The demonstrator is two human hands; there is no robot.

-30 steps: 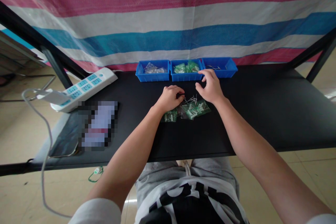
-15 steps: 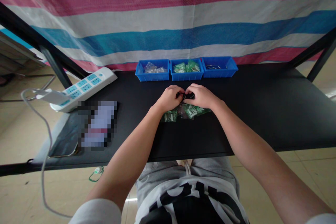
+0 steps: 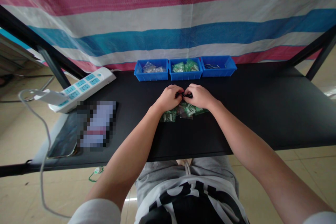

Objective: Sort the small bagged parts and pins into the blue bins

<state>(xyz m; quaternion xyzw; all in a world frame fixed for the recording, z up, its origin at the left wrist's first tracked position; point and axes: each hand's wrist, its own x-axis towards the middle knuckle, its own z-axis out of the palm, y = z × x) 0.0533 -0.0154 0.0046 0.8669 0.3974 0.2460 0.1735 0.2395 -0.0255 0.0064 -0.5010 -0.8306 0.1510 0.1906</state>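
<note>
My left hand (image 3: 171, 97) and my right hand (image 3: 198, 96) meet over the middle of the black table, fingertips pinched together. Between them is a small dark object (image 3: 187, 95), mostly covered by the fingers, so its kind does not show. Just below the hands lie several small clear-and-green plastic packets (image 3: 191, 110) with pale metallic-looking pieces inside. Another green packet (image 3: 169, 116) rests under the left wrist. Part of the pile is hidden by the hands.
Three blue bins line the back: the left bin (image 3: 151, 76) holds clear packets, the middle bin (image 3: 186, 76) green packets, the right bin (image 3: 219, 72) thin metal pieces. A power strip (image 3: 84, 89), a phone (image 3: 64, 136) and a blurred-out item (image 3: 97, 124) lie at left.
The fingers of my right hand have shifted slightly, closing nearer to the left fingertips. The packets and bins have stayed in place; the view has moved a little.
</note>
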